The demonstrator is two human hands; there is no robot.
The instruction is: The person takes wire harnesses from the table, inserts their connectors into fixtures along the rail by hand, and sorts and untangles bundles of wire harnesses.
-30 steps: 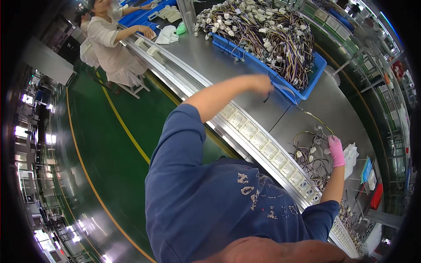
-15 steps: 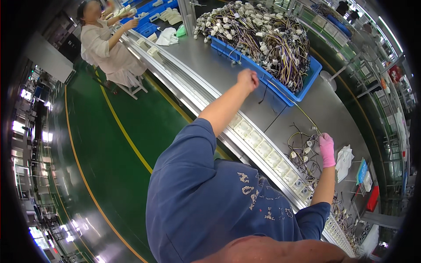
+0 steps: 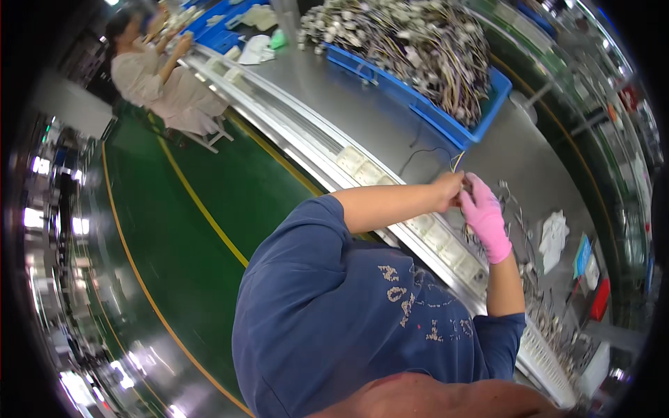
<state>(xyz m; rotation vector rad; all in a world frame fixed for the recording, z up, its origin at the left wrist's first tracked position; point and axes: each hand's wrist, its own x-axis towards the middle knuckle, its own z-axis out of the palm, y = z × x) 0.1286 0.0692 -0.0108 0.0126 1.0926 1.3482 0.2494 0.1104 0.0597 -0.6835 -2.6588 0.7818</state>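
Observation:
Over the metal bench, my bare left hand (image 3: 448, 191) and my pink-gloved right hand (image 3: 486, 217) meet fingertip to fingertip. Both are closed on a wire harness (image 3: 456, 161), whose yellow and dark wires stick out beyond the fingers. Its part between the fingers is hidden. Below my left forearm, a line of white square plastic housings (image 3: 439, 239) sits in the metal rail track, close to my hands. More loose wire harnesses (image 3: 512, 209) lie on the bench just right of the glove.
A blue tray (image 3: 435, 125) heaped with harnesses stands at the far side of the bench. White cloth (image 3: 554, 240) and a red object (image 3: 600, 299) lie at right. Another person (image 3: 150, 76) sits at the track's far left, beside blue bins (image 3: 223, 28).
My hands, wide apart before with a yellow wire stretched between them, have come together. The left moved right and nearer, the right moved left. The view has shifted slightly and blurred.

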